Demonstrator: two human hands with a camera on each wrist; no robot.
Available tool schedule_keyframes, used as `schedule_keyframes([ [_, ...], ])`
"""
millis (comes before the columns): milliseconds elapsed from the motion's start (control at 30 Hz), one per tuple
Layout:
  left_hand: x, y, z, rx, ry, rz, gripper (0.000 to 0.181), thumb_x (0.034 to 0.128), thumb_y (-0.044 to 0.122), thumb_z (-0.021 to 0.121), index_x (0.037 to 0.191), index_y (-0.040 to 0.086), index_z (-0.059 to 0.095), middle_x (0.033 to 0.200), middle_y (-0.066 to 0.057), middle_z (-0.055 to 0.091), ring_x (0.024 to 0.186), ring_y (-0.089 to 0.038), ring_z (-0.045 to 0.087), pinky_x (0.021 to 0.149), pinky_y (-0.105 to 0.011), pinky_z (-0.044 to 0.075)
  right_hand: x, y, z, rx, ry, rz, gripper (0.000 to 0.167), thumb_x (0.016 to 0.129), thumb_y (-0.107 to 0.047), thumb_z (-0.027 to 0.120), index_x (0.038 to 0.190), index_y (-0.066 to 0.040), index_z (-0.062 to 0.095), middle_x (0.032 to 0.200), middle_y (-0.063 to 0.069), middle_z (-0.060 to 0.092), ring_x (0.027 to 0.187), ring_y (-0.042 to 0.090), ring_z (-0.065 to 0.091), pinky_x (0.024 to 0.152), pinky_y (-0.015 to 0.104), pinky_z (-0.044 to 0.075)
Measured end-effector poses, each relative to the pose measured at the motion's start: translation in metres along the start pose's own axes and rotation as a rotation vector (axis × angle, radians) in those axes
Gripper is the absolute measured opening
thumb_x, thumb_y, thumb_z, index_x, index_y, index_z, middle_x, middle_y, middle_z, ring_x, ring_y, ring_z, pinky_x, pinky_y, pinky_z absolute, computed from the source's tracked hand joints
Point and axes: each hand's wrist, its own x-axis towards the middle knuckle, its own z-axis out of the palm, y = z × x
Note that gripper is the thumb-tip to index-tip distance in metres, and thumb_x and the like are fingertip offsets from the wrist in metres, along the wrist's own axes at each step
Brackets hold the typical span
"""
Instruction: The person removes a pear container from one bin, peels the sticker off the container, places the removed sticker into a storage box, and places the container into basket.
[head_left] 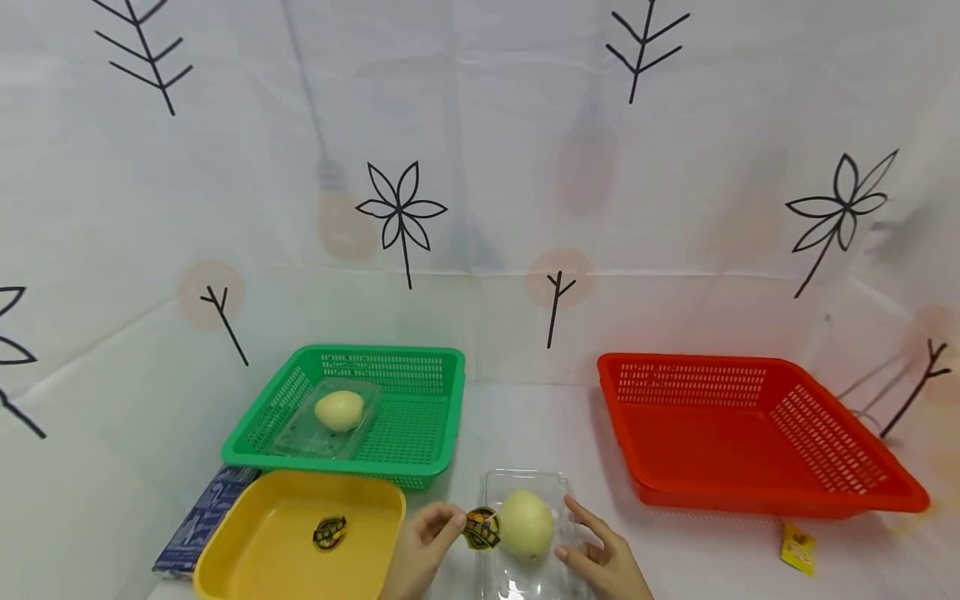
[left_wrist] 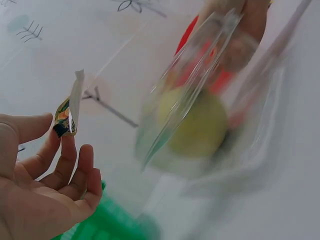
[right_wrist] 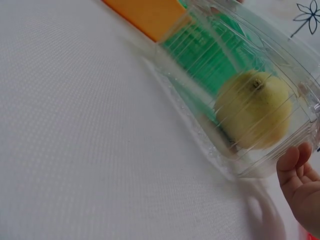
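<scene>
My left hand (head_left: 427,546) pinches a small dark sticker (head_left: 482,528) with a coloured print between thumb and forefinger. In the left wrist view the sticker (left_wrist: 65,117) stands beside a curled pale strip. A clear plastic clamshell box (head_left: 525,481) lies in front of me with a pale yellow-green, pear-like fruit (head_left: 527,525) inside. At the box's right side, my right hand (head_left: 606,557) touches it with thumb and forefinger spread apart. The right wrist view shows fingertips (right_wrist: 289,161) against the box's edge, near the fruit (right_wrist: 255,110).
A yellow tray (head_left: 300,483) on the left holds another sticker (head_left: 329,532). Behind it, a green basket (head_left: 420,467) contains a boxed fruit (head_left: 340,411). A red basket (head_left: 750,496) stands right, near a small yellow packet (head_left: 798,548). A blue package (head_left: 202,525) lies far left.
</scene>
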Motion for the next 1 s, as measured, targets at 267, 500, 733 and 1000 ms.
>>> schedule_keyframes([
  [267,-0.019,0.010,-0.067,0.305,0.299,-0.035,0.019,0.0919,0.012,0.060,0.095,-0.007,0.064,0.088,-0.009,0.067,0.077,-0.004,0.060,0.071,-0.021,0.050,0.001,0.001,0.000,-0.002,-0.020,-0.021,0.066,0.079,-0.006,0.072,0.137,0.002,0.042,0.128,0.031,0.043,0.049,0.005,0.040,0.050,0.019,0.038],
  [500,-0.027,0.000,-0.126,0.563,0.294,-0.293,0.028,0.0920,0.026,0.059,0.092,-0.002,0.066,0.083,-0.004,0.067,0.077,-0.019,0.062,0.069,-0.037,0.053,0.002,-0.003,-0.001,-0.014,-0.021,0.044,0.066,0.080,-0.009,0.072,0.140,-0.002,0.042,0.131,0.030,0.042,0.052,0.009,0.043,0.054,0.020,0.040],
  [733,-0.023,-0.012,-0.153,0.724,0.150,-0.341,0.027,0.0919,0.024,0.060,0.091,-0.003,0.066,0.082,-0.004,0.065,0.074,-0.019,0.061,0.069,-0.039,0.052,0.003,-0.004,-0.004,-0.016,-0.030,0.074,0.067,0.082,-0.013,0.072,0.141,-0.005,0.041,0.132,0.029,0.041,0.054,0.012,0.044,0.056,0.021,0.041],
  [1000,-0.009,-0.021,-0.163,0.760,-0.067,-0.425,0.031,0.0935,0.024,0.057,0.087,-0.005,0.066,0.074,-0.002,0.063,0.067,-0.016,0.057,0.062,-0.035,0.048,0.002,-0.002,-0.001,-0.013,-0.013,0.050,0.067,0.080,-0.009,0.072,0.140,-0.003,0.042,0.131,0.028,0.043,0.052,0.009,0.041,0.052,0.020,0.039],
])
